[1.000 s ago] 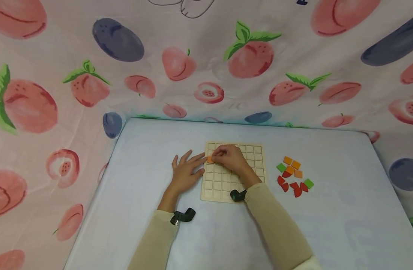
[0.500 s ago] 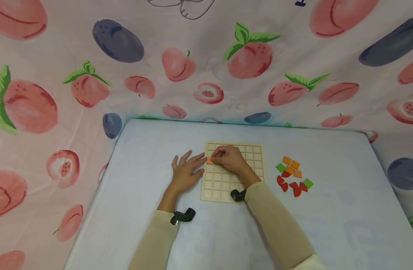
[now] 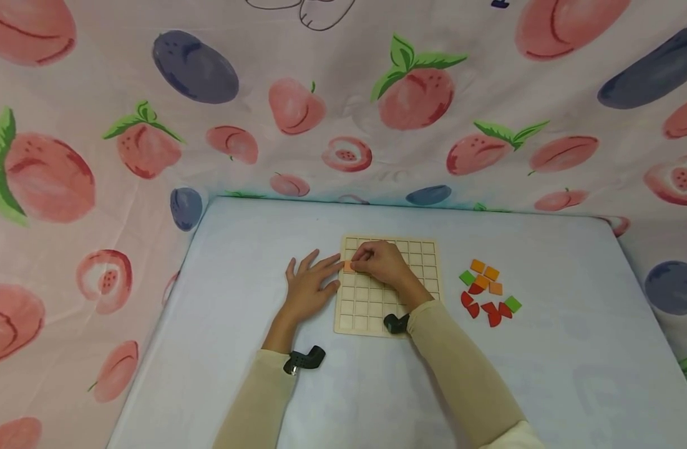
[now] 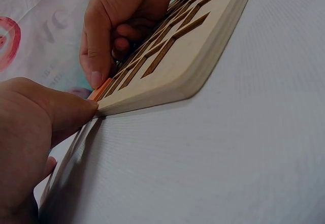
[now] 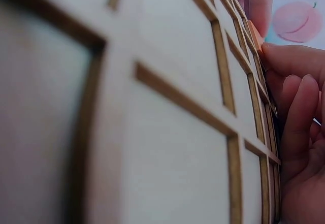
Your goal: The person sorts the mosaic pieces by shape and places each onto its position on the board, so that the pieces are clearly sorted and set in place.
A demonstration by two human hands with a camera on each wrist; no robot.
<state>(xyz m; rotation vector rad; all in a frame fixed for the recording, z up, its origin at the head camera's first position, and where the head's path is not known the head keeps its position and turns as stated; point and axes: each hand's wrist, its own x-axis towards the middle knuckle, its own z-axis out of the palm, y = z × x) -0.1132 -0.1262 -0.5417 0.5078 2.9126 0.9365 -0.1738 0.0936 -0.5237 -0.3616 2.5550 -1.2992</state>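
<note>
The orange tile [image 3: 348, 267] was located on the left column of the wooden board [image 3: 361, 308], toward its far end. The controlling relation was tile to grid square: whether the tile lay flat in a recess or rode on the dividing strips could not be determined, since fingers covered part of it. The part that showed looked about as wide as it was deep, so no long axis could be assigned.

The right hand [image 3: 385, 265] was above the board, with thumb and forefinger clamped on the tile and the other fingers folded under. The tile lay to the left of this hand, directly at its fingertips.

The left hand [image 3: 309, 290] rested palm down on the table [image 3: 545, 374], fingers spread apart and holding nothing. One fingertip met the left edge of the board level with the tile; the tile lay just to the right of that fingertip. Contact between the two could not be confirmed. The right hand was therefore the nearer.

Loose orange squares [image 3: 492, 273], green squares [image 3: 513, 304] and red rounded pieces [image 3: 494, 320] lay in a group on the table, right of the board and apart from both hands.
</note>
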